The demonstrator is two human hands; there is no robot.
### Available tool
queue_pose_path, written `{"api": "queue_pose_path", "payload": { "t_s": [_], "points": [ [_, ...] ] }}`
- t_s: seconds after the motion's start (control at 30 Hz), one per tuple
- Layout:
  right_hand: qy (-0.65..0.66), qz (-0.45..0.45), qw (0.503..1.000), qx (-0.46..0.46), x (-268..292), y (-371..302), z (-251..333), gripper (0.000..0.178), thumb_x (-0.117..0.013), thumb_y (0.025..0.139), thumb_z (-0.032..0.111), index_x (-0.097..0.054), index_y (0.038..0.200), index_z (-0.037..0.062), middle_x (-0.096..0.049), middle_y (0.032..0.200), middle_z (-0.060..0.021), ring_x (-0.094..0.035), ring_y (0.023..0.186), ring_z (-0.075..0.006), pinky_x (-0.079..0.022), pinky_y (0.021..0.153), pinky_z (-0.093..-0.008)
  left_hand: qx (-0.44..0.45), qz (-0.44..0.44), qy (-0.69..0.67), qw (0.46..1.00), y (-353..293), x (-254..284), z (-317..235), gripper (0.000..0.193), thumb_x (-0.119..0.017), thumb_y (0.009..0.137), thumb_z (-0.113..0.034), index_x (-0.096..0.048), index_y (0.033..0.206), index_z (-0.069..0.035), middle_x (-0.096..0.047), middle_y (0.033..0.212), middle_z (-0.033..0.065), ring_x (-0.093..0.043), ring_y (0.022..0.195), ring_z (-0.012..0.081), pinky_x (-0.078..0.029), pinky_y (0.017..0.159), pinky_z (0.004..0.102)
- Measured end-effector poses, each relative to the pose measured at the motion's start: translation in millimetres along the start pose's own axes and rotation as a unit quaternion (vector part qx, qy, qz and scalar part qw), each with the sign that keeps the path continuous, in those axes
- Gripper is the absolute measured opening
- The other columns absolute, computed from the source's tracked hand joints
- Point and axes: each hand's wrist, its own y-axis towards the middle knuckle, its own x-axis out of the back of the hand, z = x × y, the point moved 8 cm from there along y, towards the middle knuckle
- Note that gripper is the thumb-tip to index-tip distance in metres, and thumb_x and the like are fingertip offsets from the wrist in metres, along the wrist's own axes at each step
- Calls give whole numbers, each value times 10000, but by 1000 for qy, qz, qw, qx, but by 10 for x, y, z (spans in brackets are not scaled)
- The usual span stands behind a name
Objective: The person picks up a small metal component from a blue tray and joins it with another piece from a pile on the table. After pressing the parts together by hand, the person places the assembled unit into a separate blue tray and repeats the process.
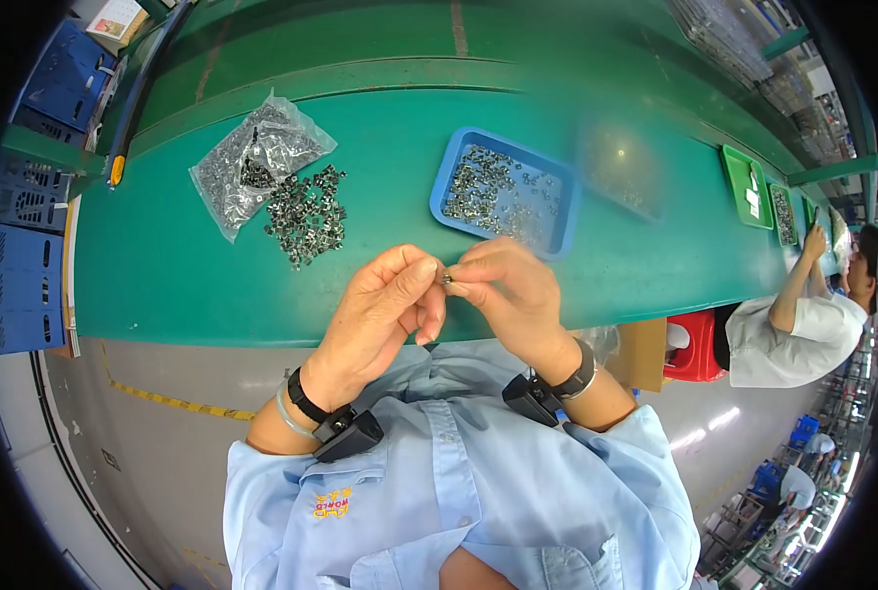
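Above the near edge of the green table, my two hands meet at the fingertips. My right hand (513,300) pinches a small dark, shiny metal part (447,279) between thumb and forefinger. My left hand (380,310) is closed too, thumb pressed to forefinger right beside that part; whatever it grips is hidden. A loose pile of small metal parts (306,216) lies beyond my left hand, at the mouth of a clear plastic bag (228,162) full of similar pieces. Past my right hand stands a blue tray (565,221) with many small metal parts spread inside.
A blurred patch, perhaps a clear container, appears right of the blue tray. Green trays (734,177) sit farther right, near a co-worker in a white shirt (793,334). Blue crates (21,285) are stacked at the left. A red stool (697,346) and a cardboard box (643,354) stand at lower right.
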Motion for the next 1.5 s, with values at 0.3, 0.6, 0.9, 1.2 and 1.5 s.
{"api": "queue_pose_path", "payload": {
  "t_s": [0.3,0.6,0.9,1.2,1.5],
  "points": [
    [-7,2,1000,7,-2,-5,-5,113,-695,758,69,-622,843,61,-621,808,-61,-596,759,-202,-477,648,-300,-5,-2,8,1000,17,28,50,179,-544,924,-231,-527,874,-59,-540,655,19,-503,553,92,-383,475,222],
    [1,-7,1000,12,-34,2,-32,114,-696,744,37,-615,822,60,-619,801,-64,-596,749,-203,-475,644,-299,-50,-47,94,993,12,72,35,193,-517,936,-242,-508,886,-56,-564,676,35,-505,537,98,-391,467,229],
    [-293,10,956,-9,312,282,-162,98,-658,757,22,-620,846,37,-609,798,-91,-592,742,-230,-470,654,-312,-34,-75,82,993,-72,338,27,164,-490,947,-198,-524,1012,-51,-561,764,37,-501,576,86,-393,495,218],
    [-300,171,933,101,-881,818,-147,150,-640,762,97,-619,902,50,-564,812,-101,-568,798,-296,-466,682,-386,-36,-71,37,996,-302,652,-96,161,-485,941,-148,-515,1050,-34,-559,787,33,-498,575,72,-386,492,198],
    [-295,217,929,52,-984,757,-405,175,-650,755,117,-590,907,57,-556,819,-92,-570,781,-285,-470,660,-391,-53,-94,9,994,-393,844,-222,161,-505,926,-130,-516,1046,-22,-557,766,45,-502,557,106,-396,479,226]
  ]
}}
